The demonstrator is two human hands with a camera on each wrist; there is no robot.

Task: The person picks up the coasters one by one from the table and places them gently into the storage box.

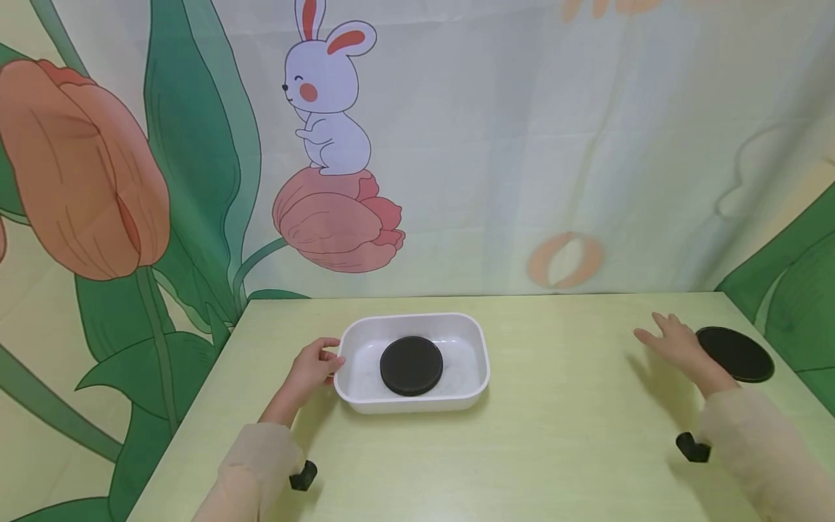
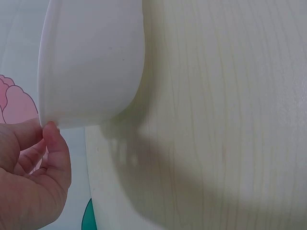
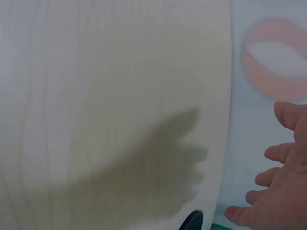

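Note:
A white rectangular tray [image 1: 466,366] with rounded corners stands left of the table's middle. Inside it lies a round black disc [image 1: 411,366]. My left hand [image 1: 313,366] pinches the tray's left rim between thumb and fingers; the left wrist view shows the same grip on the tray's wall [image 2: 96,62] close up. On the right, my right hand [image 1: 675,344] hovers above the table with fingers spread, holding nothing. Just beyond its wrist, a second flat black disc [image 1: 737,354] lies on the table. Only that disc's edge [image 3: 193,220] shows in the right wrist view.
The pale wood-grain table [image 1: 554,435] ends at a back edge against a printed curtain [image 1: 457,145] with a rabbit and tulips. Black wrist devices [image 1: 303,476] stick out from under both sleeves. The right-hand disc lies close to the table's right edge.

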